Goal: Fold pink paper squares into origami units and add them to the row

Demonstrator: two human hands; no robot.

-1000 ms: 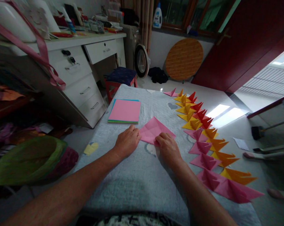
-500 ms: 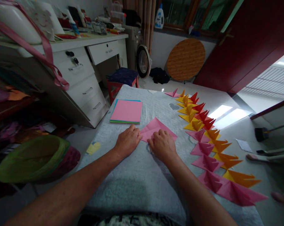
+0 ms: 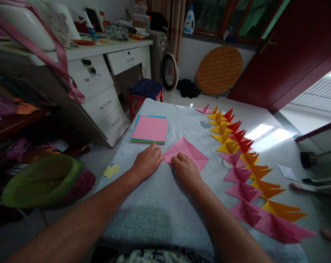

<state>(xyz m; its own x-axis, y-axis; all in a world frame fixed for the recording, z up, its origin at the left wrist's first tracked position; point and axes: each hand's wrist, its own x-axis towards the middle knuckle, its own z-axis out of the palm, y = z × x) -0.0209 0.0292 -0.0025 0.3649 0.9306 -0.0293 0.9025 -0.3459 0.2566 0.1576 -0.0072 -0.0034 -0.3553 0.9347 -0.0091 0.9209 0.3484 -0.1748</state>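
Observation:
A pink paper square (image 3: 189,151), folded with creases, lies on the grey cloth-covered table (image 3: 160,204). My left hand (image 3: 147,160) rests on its left corner, fingers curled and pressing down. Just to the right, my right hand (image 3: 186,170) presses the paper's near edge with bent fingers. A stack of coloured paper sheets (image 3: 150,129), pink on top, lies just beyond my left hand.
Several folded paper shapes in pink (image 3: 238,191), orange (image 3: 284,210), yellow (image 3: 223,138) and red (image 3: 238,135) run in a line down the table's right side. A white desk with drawers (image 3: 105,91) stands left, a green bag (image 3: 42,180) near left, a red stool (image 3: 145,91) beyond.
My right hand has slid left along the paper's near edge toward my left hand. The left hand stays on the left corner. The view shifted slightly.

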